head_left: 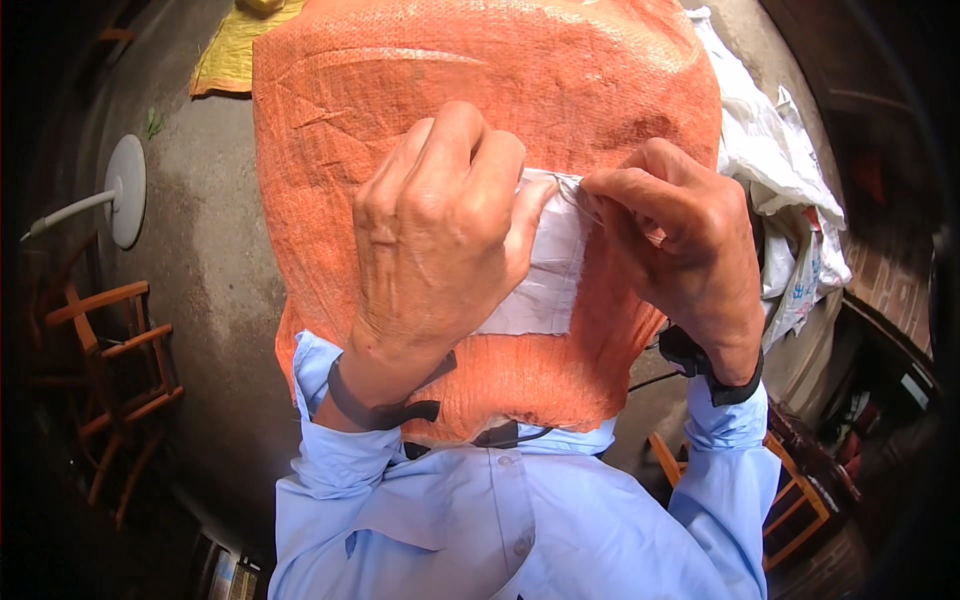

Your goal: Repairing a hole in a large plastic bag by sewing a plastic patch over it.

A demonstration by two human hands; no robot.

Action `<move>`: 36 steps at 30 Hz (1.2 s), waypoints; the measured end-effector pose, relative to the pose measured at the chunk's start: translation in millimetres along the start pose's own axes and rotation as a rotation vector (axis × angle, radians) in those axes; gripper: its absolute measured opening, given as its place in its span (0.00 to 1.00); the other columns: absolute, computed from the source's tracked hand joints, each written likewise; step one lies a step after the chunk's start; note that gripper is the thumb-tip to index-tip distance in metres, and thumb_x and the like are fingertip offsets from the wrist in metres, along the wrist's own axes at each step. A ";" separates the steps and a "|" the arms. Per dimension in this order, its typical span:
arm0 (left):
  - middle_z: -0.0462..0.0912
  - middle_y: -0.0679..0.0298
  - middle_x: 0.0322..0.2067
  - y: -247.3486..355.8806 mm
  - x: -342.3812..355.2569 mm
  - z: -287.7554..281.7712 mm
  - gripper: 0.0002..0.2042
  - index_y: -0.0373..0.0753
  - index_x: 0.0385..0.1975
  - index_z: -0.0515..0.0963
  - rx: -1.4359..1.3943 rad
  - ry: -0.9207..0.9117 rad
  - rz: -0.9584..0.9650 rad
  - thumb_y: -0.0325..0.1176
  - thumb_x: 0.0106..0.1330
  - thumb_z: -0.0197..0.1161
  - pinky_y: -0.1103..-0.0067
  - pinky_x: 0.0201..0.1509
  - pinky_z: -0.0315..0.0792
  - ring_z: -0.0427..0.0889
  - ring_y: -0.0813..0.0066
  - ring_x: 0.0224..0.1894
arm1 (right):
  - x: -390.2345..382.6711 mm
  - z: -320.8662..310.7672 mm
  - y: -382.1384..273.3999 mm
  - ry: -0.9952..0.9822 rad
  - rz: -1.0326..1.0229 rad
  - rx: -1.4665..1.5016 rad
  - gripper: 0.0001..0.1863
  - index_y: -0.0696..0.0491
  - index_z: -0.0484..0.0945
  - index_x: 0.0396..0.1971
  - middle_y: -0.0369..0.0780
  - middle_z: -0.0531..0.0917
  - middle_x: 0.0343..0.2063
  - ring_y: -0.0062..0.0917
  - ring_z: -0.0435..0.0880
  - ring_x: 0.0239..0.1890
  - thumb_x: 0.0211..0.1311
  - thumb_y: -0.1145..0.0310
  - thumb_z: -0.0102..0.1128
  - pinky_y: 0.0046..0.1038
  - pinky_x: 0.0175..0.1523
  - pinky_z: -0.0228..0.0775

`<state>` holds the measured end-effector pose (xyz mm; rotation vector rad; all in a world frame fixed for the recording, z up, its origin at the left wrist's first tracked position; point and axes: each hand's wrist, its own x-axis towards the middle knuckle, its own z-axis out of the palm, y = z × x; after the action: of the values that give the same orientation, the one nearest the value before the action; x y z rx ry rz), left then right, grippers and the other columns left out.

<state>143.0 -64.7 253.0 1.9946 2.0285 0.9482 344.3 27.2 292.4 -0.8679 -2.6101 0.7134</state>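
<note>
An orange woven sack (480, 90) is spread in front of me, its near edge against my shirt. A white rectangular patch (545, 290) lies on the sack, partly covered by my left hand. My left hand (435, 215) is closed at the patch's far edge, with its thumb pressing on the folded rim and the other fingertips hidden. At the patch's far right corner, my right hand (680, 220) pinches with thumb and forefinger. A thin dark line shows beside those fingertips, too small to name.
White sacking (765, 150) is heaped at the right, and a yellow woven sack (230, 50) lies at the far left. A round white-grey disc on a stem (127, 190) and a wooden chair (110, 350) stand on the left. Another wooden frame (800, 500) is near right.
</note>
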 end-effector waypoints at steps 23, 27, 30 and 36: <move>0.78 0.63 0.31 -0.7 1.6 -1.2 0.14 0.39 0.30 0.80 -0.012 0.026 0.001 0.28 0.56 0.84 0.66 0.37 0.78 0.83 0.62 0.33 | 6.8 4.6 13.0 0.024 -0.017 0.107 0.10 0.57 0.89 0.39 0.40 0.84 0.29 0.32 0.85 0.29 0.58 0.84 0.74 0.32 0.33 0.74; 0.78 0.64 0.31 -0.3 1.9 -0.5 0.14 0.39 0.30 0.80 -0.019 0.031 -0.003 0.29 0.56 0.84 0.67 0.37 0.78 0.83 0.62 0.33 | 8.3 7.8 9.7 0.048 -0.044 0.109 0.10 0.57 0.89 0.39 0.40 0.84 0.30 0.32 0.84 0.29 0.58 0.83 0.76 0.32 0.33 0.74; 0.78 0.64 0.31 -1.8 0.1 0.4 0.14 0.39 0.30 0.80 -0.019 0.034 -0.005 0.29 0.56 0.84 0.66 0.37 0.78 0.83 0.62 0.33 | 9.3 10.0 8.8 0.034 -0.059 0.090 0.11 0.58 0.90 0.40 0.39 0.85 0.31 0.28 0.84 0.28 0.59 0.84 0.77 0.29 0.32 0.73; 0.78 0.63 0.31 -0.6 1.7 -0.8 0.14 0.39 0.30 0.81 -0.020 0.033 -0.001 0.28 0.55 0.84 0.66 0.37 0.78 0.84 0.62 0.34 | 8.3 9.8 8.9 0.051 -0.024 0.136 0.10 0.55 0.87 0.35 0.42 0.78 0.26 0.39 0.83 0.29 0.53 0.83 0.74 0.38 0.34 0.73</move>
<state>141.8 -63.4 253.8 1.9802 2.0288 1.0034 338.0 35.0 280.4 -0.8022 -2.4902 0.8395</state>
